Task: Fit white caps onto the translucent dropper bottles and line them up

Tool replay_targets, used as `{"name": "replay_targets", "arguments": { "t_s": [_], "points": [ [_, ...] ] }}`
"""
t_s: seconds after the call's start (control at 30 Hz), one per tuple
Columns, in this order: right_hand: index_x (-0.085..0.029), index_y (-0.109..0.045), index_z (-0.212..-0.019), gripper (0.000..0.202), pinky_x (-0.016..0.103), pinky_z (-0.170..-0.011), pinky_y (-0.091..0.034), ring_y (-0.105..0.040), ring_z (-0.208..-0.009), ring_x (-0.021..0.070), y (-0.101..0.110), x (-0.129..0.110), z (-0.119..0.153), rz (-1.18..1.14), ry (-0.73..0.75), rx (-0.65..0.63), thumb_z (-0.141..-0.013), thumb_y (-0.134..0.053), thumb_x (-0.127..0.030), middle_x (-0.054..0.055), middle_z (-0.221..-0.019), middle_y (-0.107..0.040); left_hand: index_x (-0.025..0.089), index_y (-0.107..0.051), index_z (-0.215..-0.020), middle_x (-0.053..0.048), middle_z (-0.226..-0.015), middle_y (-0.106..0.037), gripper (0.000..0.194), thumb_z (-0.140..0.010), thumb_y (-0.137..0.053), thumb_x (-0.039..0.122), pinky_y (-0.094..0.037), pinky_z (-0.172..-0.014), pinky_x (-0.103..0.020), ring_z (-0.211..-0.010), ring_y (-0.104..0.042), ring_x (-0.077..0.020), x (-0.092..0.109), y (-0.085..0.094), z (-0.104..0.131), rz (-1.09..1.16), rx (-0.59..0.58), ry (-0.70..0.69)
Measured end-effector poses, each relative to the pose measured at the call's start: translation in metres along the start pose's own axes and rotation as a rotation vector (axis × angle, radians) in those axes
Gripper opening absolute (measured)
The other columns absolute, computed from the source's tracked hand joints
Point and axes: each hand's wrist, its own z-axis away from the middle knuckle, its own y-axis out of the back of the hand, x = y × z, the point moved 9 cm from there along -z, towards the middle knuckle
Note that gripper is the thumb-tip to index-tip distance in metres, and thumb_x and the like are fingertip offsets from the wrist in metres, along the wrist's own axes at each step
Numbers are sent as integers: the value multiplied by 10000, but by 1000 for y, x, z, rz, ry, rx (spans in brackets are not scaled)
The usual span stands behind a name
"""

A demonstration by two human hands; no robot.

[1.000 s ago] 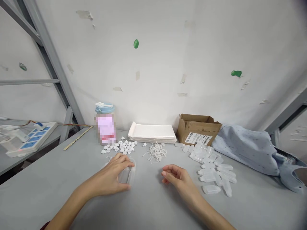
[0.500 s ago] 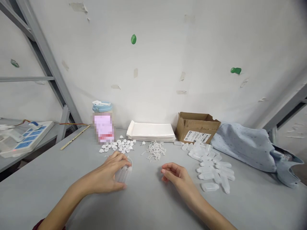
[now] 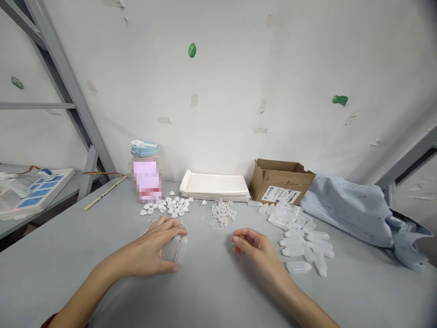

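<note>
My left hand [image 3: 160, 248] rests at the left of the table, thumb and fingers curved around a few clear plastic bottles [image 3: 180, 249]. A thin white loop-shaped strap [image 3: 185, 226] shows at their far end; part of the bottles lies hidden behind the hand. Across a gap, my right hand [image 3: 251, 246] hovers just over the tabletop with loosely curled fingers, and nothing shows in it. Beyond the hands are a heap of white pointed caps [image 3: 175, 207] and a tangle of white straps [image 3: 221, 213]. More clear bottles [image 3: 298, 237] lie to the right of my right hand.
Against the wall stand a blue-lidded tub [image 3: 146, 171], a stack of white trays [image 3: 215, 187] and an open cardboard box [image 3: 282, 182]. A light blue cloth [image 3: 344, 209] covers the right back. A wooden strip [image 3: 105, 192] lies at the left edge, near a white device [image 3: 41, 191].
The camera view has shifted slightly. My left hand still curves around the bottles, which show a little more clearly. My right hand has barely moved.
</note>
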Motion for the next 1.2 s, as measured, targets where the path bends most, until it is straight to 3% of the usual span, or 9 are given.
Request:
{"name": "replay_targets", "arguments": {
  "t_s": [0.3, 0.6, 0.87, 1.2],
  "points": [
    [-155, -663, -799, 285, 311, -691, -451, -578, -632, 177, 25, -5, -13, -18, 63, 86, -669, -710, -404, 24, -626, -642, 298, -566, -1132, -41, -1141, -506, 515, -638, -706, 337, -419, -911, -402, -1110, -421, -287, 0, 2, -2, 13, 43, -20],
    [-165, -668, -802, 288, 322, -717, -453, -583, -633, 182, 26, -9, -9, -8, 69, 101, -675, -717, -419, 18, -623, -642, 285, -597, -1097, -46, -1124, -524, 488, -638, -713, 407, -419, -894, -401, -1079, -446, -283, -1, 3, -3, -10, 50, 9],
    [-162, -673, -809, 307, 317, -719, -446, -567, -639, 173, 33, -4, -17, -26, 50, 113, -658, -728, -423, 16, -624, -641, 276, -586, -1091, -42, -1124, -517, 463, -635, -666, 273, -406, -915, -404, -1095, -438, -280, 0, 3, -3, -18, 9, 29],
    [-168, -658, -834, 311, 320, -742, -435, -554, -664, 170, 41, -4, -20, -18, 12, 140, -668, -719, -423, 10, -645, -628, 290, -566, -1125, -28, -1112, -543, 528, -619, -713, 326, -424, -890, -376, -1090, -453, -275, -2, 4, -2, -30, -12, 33]
  ]
}}
